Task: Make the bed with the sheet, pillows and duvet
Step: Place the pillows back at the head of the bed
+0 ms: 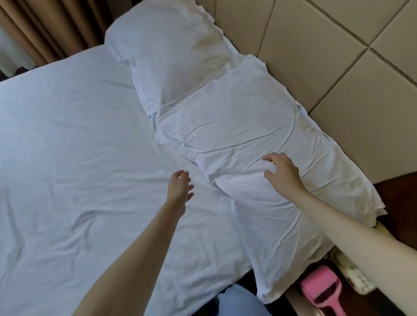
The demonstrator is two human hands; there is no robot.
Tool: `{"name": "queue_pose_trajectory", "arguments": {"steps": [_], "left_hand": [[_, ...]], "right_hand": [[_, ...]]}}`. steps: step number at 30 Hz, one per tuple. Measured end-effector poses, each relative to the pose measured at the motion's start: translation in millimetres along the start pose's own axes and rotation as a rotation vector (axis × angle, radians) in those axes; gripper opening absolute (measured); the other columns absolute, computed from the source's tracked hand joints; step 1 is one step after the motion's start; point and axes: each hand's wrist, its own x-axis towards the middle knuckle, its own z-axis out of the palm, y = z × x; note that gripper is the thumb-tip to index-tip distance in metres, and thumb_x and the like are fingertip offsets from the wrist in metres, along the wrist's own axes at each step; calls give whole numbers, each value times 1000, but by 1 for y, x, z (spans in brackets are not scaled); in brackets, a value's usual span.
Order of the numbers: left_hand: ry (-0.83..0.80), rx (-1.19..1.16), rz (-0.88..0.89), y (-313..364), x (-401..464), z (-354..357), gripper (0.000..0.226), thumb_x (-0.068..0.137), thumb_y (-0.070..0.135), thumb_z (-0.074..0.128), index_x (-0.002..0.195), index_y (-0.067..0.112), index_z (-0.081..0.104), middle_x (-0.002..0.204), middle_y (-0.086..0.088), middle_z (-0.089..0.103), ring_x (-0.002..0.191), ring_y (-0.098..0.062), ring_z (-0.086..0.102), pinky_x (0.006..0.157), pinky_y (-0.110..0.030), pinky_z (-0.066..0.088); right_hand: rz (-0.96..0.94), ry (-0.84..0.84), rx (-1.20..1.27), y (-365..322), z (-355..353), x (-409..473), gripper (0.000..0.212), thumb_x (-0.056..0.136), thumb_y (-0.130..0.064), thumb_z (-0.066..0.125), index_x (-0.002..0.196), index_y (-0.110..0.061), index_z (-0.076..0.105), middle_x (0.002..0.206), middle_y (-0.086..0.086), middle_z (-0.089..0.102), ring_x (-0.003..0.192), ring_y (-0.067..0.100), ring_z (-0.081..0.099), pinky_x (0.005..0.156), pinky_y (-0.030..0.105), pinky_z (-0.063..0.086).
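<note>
Against the padded headboard (344, 52), two white pillows lie end to end on a bed covered by a white sheet (63, 158). The near pillow (265, 153) rests flat and heavily creased, its long side touching the headboard and its lower corner hanging past the mattress edge. The far pillow (173, 52) sits further along the headboard, plumper, its end just overlapping the near one. No duvet is in view.

Both hands are empty with fingers spread. The right hand (285, 171) hovers at or lightly on the near pillow's top, away from the headboard side; whether it touches cannot be told. The left hand (180, 188) is over the sheet just beside that pillow, further from the headboard.

The step appears to be settling and smoothing the near pillow. To do it well, press flat palms from the pillow's middle outward toward the headboard and the ends, then draw the overhanging corner back onto the mattress so it lines up with the far pillow. The sheet's wrinkles away from the headboard likely want smoothing before the duvet goes on.

A pink roller tool (322, 291) lies below the bed's edge, near the headboard end.
</note>
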Motion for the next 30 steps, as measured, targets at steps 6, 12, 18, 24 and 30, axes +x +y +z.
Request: {"name": "queue_pose_trajectory", "arguments": {"steps": [6,12,18,24,30], "left_hand": [[0,-123,-283,-43,44,66,28,99,33,44,121,16,48,115,-5,51,105,-21,50,90,-33,40],[-187,-359,-365,-79,78,102,28,89,44,62,108,25,58,108,3,61,97,-16,58,87,-31,42],[-130,-591,-285,-85,88,120,44,87,22,70,126,5,57,119,-15,66,108,-29,65,93,-43,53],[305,-270,-88,-108,72,89,12,88,19,67,86,12,57,85,-1,64,84,-21,61,68,-25,49],[448,311,-34,-80,91,69,24,94,24,49,114,12,43,101,-9,55,94,-32,57,83,-42,49]], "right_hand": [[-102,-102,-330,52,3,42,58,91,-31,58,145,-30,35,154,0,20,141,21,17,109,46,21],[-207,-61,-447,70,31,53,61,94,-57,31,150,-36,21,162,0,3,147,22,0,114,44,6],[-291,33,-474,76,35,48,63,92,-53,24,150,-29,27,161,5,15,147,24,12,112,47,11],[-551,126,-592,59,46,36,58,94,-42,35,148,-25,30,158,10,23,145,28,21,110,48,16],[-638,-85,-849,85,37,72,57,93,-52,26,146,-34,37,158,2,26,145,25,24,111,49,17]]}}
